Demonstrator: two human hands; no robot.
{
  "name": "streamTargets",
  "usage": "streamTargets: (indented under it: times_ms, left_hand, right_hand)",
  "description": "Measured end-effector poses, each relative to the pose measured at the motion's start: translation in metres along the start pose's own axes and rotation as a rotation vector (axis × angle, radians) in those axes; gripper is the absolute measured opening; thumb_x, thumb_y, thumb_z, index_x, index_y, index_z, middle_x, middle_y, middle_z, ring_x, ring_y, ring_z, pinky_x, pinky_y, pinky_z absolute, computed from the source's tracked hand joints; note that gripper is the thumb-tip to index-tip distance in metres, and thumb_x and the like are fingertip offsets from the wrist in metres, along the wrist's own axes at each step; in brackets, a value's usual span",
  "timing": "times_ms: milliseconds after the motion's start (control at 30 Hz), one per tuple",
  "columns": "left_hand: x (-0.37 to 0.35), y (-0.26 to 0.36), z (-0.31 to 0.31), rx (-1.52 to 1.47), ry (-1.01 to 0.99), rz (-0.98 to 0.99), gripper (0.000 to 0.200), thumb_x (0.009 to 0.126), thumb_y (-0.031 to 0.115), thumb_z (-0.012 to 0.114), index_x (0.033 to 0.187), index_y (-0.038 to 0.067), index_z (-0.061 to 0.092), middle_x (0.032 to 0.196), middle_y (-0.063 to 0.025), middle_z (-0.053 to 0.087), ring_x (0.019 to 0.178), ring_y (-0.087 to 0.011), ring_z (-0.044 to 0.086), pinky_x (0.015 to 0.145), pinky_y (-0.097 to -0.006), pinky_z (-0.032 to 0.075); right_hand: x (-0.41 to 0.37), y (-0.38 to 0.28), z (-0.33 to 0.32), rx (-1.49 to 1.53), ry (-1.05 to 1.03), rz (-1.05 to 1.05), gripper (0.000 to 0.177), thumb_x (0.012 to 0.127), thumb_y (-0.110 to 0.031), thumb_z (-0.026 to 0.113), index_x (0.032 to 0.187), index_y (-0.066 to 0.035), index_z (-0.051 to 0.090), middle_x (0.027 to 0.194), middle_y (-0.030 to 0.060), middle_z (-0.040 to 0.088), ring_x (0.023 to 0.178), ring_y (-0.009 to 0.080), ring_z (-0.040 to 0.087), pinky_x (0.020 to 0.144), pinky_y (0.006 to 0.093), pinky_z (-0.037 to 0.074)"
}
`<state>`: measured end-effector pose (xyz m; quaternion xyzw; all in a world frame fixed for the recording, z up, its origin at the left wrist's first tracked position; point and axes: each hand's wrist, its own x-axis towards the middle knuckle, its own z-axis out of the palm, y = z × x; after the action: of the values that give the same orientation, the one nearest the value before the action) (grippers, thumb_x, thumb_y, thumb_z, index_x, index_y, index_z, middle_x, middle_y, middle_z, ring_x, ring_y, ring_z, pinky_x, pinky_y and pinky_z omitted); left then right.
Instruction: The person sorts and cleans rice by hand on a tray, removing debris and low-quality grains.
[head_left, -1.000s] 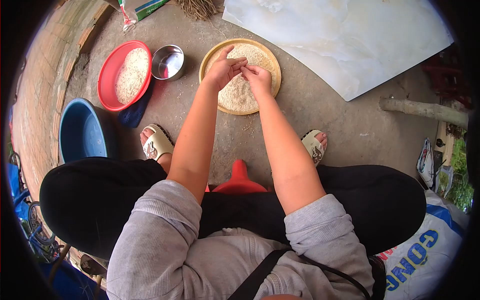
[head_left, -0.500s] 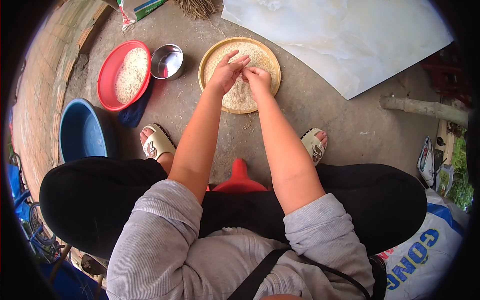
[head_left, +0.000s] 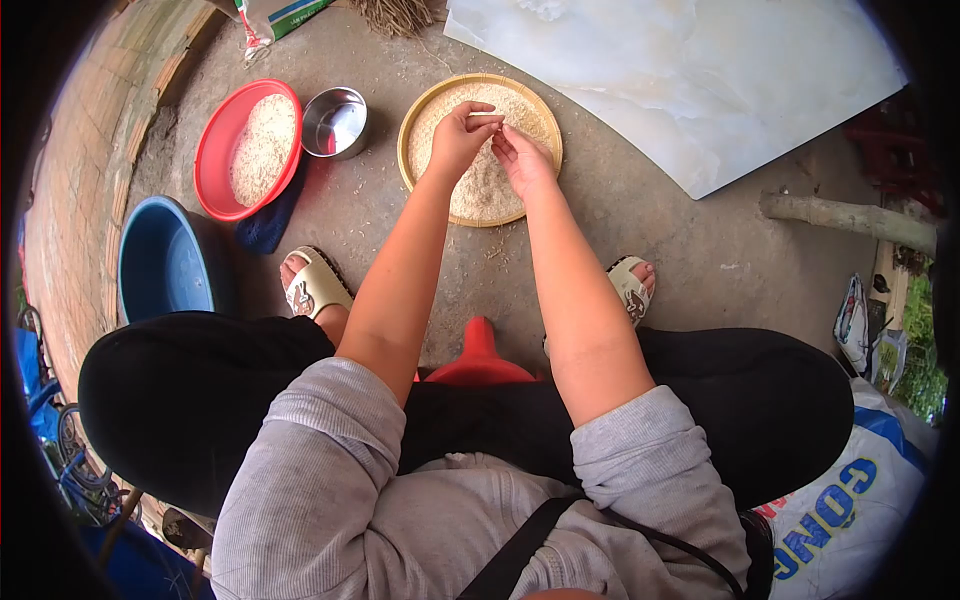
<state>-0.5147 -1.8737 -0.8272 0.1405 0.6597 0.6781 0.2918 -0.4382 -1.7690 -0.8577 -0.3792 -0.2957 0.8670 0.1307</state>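
Note:
Over a round woven tray (head_left: 408,150) heaped with pale rice grains (head_left: 485,190), my two hands meet at the fingertips. My left hand (head_left: 463,140) is closed in a pinch against the fingers of the other; anything between its fingertips is too small to make out. Palm turned up and fingers apart, my right hand (head_left: 524,162) is open beside it. Both hands are raised above the grains, which they partly hide.
Left of the tray are a steel pot (head_left: 335,122), a red basin (head_left: 213,150) of rice and a blue tub (head_left: 140,260). A marbled sheet (head_left: 690,90) lies at upper right, with a wooden pole (head_left: 845,215) below it. A red stool (head_left: 480,360) shows between my legs.
My left hand has gone from spread fingers to a pinch. My right hand has gone from a pinch to an upturned, opened palm. The containers have stayed put.

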Motion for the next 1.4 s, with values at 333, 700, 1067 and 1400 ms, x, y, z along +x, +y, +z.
streamTargets:
  times_ms: [333,700,1067,1400]
  left_hand:
    - [-0.001,0.005,0.006,0.081,-0.003,0.061,0.032,0.086,0.003,0.062,0.117,0.001,0.057,0.102,-0.0115,0.069,0.094,-0.0118,0.063,0.082,-0.0246,0.048]
    - [0.006,-0.003,-0.014,-0.205,0.168,-0.027,0.036,0.087,0.003,0.061,0.12,-0.007,0.05,0.099,-0.0189,0.067,0.089,-0.0236,0.068,0.082,-0.0291,0.051]
    - [0.018,-0.017,-0.043,0.694,0.234,0.061,0.026,0.076,0.012,0.064,0.101,0.01,0.069,0.089,-0.0115,0.069,0.088,-0.0249,0.065,0.079,-0.0346,0.05]
    - [0.009,-0.001,-0.017,0.474,-0.053,0.114,0.016,0.072,0.009,0.07,0.087,0.004,0.069,0.077,-0.0093,0.067,0.07,-0.0186,0.062,0.067,-0.0306,0.049]
  right_hand:
    - [0.006,0.004,0.003,0.093,-0.026,0.079,0.021,0.088,-0.01,0.062,0.105,0.003,0.06,0.101,0.0118,0.063,0.094,0.0229,0.062,0.087,0.0359,0.052]
    - [0.013,0.007,0.003,0.089,-0.009,0.082,0.022,0.09,-0.009,0.06,0.109,0.002,0.057,0.103,0.01,0.061,0.097,0.0197,0.06,0.09,0.0325,0.051]
    - [0.007,-0.005,0.002,0.211,-0.203,0.107,0.045,0.092,-0.002,0.035,0.136,0.009,0.032,0.136,0.0253,0.041,0.128,0.0331,0.042,0.109,0.0408,0.037]
    - [0.002,-0.01,0.007,0.239,-0.252,0.138,0.047,0.093,-0.01,0.034,0.137,0.007,0.033,0.134,0.0218,0.046,0.117,0.0285,0.05,0.103,0.0367,0.04]
